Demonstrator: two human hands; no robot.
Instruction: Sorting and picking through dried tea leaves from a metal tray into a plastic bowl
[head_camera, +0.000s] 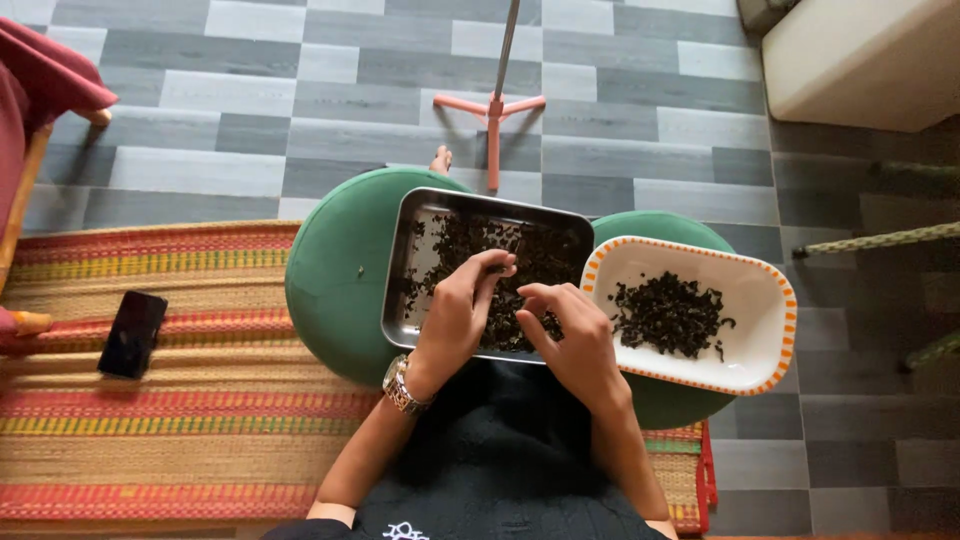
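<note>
Grey plank floor (640, 130) fills the frame. Striped woven mat (150, 420) in red, yellow and green lies left of the steel tray and runs under the person's lap. Pale box-like furniture (870, 60) sits far up-right of the tray. Two green round cushions carry the containers: the big one (335, 270) under the tray's left half, the second (660, 230) behind and under the white dish. Pink tripod stand (492, 110) is just beyond the tray, on the floor.

Steel tray (420, 260), rectangular, rests across the lap and big cushion, holding dark dried leaves (540, 255) spread over most of it. White dish (700, 370) with orange dashed rim sits touching the tray's right edge; a smaller heap of the same dark leaves (665, 312) lies in its middle.

Left hand (455, 320) is over the tray's centre, fingers (490, 265) pinched together on a bit of leaf. Wristwatch (400, 385) on that wrist. Right hand (570, 340) is over the tray's near-right corner, fingers (535, 295) curled and nipping at leaves next to the left hand; can't tell exactly what they grip.

Black phone (131, 334) lies flat on the mat, well left of the tray.
</note>
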